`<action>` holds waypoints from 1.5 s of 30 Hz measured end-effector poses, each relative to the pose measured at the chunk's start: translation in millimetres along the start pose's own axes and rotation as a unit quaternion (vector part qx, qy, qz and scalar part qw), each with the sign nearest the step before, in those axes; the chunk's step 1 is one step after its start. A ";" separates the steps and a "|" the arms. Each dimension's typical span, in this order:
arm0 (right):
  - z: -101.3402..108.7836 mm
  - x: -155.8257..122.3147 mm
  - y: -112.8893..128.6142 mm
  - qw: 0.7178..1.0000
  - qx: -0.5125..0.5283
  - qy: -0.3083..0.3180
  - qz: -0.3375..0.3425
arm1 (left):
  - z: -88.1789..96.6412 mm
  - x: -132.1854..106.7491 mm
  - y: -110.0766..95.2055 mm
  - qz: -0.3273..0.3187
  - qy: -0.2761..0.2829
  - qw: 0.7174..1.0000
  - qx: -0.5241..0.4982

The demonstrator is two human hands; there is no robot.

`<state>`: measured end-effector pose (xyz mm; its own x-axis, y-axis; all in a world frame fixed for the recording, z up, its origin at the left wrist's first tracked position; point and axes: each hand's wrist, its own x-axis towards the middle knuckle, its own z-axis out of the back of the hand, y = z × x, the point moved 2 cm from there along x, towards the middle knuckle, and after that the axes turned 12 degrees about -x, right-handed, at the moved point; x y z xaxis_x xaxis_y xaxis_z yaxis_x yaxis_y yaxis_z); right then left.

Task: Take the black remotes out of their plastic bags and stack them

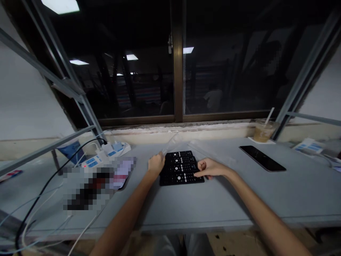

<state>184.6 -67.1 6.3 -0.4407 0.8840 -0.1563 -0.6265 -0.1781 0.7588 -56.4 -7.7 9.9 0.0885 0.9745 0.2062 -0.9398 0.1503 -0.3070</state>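
Several flat black panels, printed with white buttons like remote-control faces, lie overlapped in rows on the grey table. My left hand is closed at their upper left edge; its fingertips are partly hidden. A crumpled clear plastic bag rises just beyond that hand. On the right side, my right hand has its fingers curled, with one digit laid over the nearest panel's right part, pinching the edge. More thin clear plastic lies behind the right hand.
A dark phone lies to the right, below a drink cup with a straw. At the left are a lit phone, a power strip with plugs, and trailing cables. Metal frame posts flank the table; a window stands behind.
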 end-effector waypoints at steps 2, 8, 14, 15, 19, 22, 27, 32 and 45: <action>-0.5 0.4 -1.5 1.000 -0.018 0.002 0.003 | 5.0 -1.7 -2.6 -0.001 -0.025 1.000 0.003; 1.7 5.7 2.2 0.984 -0.012 -0.173 0.048 | 10.0 -13.3 -20.8 -0.094 -0.088 0.992 -0.019; 11.5 2.4 6.1 0.891 -0.135 -0.418 0.117 | 3.2 -23.9 -36.0 -0.246 -0.036 0.967 -0.054; 11.8 2.1 6.3 0.881 -0.163 -0.424 0.129 | 3.7 -24.4 -36.6 -0.260 -0.031 0.964 -0.054; 9.5 3.4 7.0 0.853 -0.241 -0.431 0.170 | 6.9 -24.2 -36.5 -0.297 -0.020 0.953 -0.055; 10.5 2.8 7.4 0.827 -0.279 -0.457 0.173 | 8.6 -25.0 -35.8 -0.303 -0.038 0.950 -0.061; 29.4 -9.0 1.8 0.750 -0.316 -0.573 0.102 | 15.9 -31.5 -37.6 -0.305 -0.085 0.933 -0.170; 47.6 -22.8 -6.4 0.647 -0.350 -0.677 0.018 | 14.4 -42.7 -47.1 -0.326 0.069 0.921 -0.202; 50.7 -13.9 -33.9 0.696 -0.424 -0.553 -0.171 | -11.3 -52.1 -48.7 -0.268 0.203 0.937 -0.097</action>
<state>244.6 -51.4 14.8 0.2997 0.6457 0.7023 -0.9340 0.3487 0.0780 -11.6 -63.9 3.5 0.6862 0.7272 0.0205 -0.6503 0.6257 -0.4309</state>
